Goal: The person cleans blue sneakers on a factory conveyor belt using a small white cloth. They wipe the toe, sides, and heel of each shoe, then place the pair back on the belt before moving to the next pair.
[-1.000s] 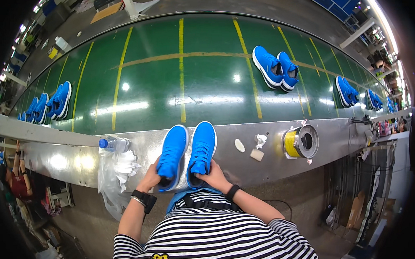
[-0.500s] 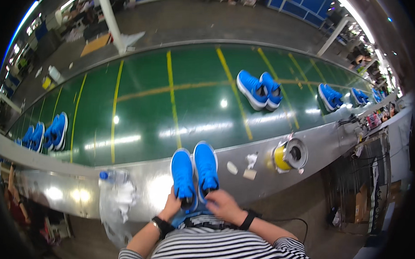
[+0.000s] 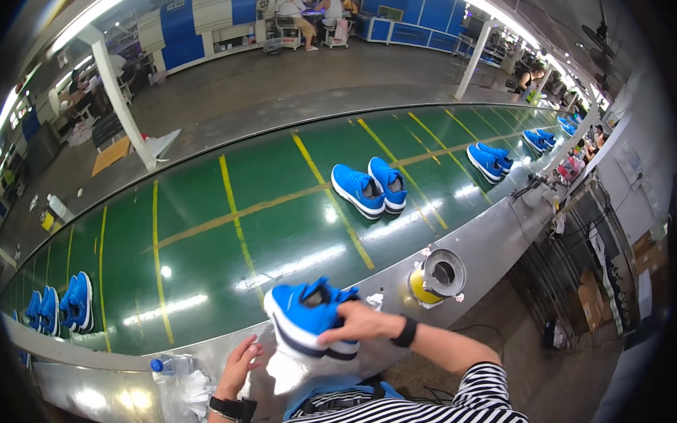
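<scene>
A pair of blue sneakers [image 3: 294, 308] with white soles is held together over the metal ledge at the belt's near edge, toes to the left and tilted sideways. My right hand [image 3: 361, 322] grips them at the heel end, thumb along the near side. One shoe mostly hides the other. My left hand [image 3: 241, 363] is apart from the shoes, just left of them, with its fingers spread and nothing in it. On the green conveyor belt [image 3: 195, 262] beyond, another pair of blue sneakers [image 3: 358, 190] stands upright.
A yellow can [image 3: 429, 278] with a metal rim stands on the metal ledge to the right. A clear bottle with a blue cap [image 3: 173, 364] lies at the left by crumpled white paper. More blue sneakers [image 3: 78, 299] stand at the belt's left, others far right. People sit beyond.
The sneakers have been lifted and turned from toes-away to toes-left. My left hand has let go of them, while my right now grips the heels. The head view has tilted up.
</scene>
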Tool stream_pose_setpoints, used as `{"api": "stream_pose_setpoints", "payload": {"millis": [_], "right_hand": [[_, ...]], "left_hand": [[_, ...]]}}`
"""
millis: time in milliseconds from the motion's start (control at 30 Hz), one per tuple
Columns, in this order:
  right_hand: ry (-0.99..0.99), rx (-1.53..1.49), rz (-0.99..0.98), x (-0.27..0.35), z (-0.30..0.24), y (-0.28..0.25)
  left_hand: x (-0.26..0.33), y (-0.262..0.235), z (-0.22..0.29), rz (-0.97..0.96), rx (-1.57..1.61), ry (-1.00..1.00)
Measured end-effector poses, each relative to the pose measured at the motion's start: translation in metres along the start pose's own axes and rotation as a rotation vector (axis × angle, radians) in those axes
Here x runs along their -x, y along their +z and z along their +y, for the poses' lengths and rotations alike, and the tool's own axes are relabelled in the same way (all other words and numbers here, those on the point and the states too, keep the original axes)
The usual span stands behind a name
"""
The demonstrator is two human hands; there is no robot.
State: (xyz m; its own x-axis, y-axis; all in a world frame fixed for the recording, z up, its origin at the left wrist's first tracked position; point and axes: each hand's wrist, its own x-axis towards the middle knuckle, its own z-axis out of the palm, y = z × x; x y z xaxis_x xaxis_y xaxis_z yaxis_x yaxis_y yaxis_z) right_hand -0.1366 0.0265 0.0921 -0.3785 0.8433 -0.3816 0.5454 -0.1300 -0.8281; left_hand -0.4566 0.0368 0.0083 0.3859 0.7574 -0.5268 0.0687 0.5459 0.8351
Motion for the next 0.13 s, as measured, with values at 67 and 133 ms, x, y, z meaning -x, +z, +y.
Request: {"api": "stream_pose_setpoints", "payload": {"millis": [67,133], "right_hand": [[-0.034,-0.216,0.113,0.026,0.005,-0.045],[-0.243,-0.462,0.221,0.05,-0.012,-0.086]], "left_hand": [[-0.019,0.002,0.007,0.033,-0.287,0.067],[-0.038,0.006,0.011,0.009,-0.431,0.116]]}}
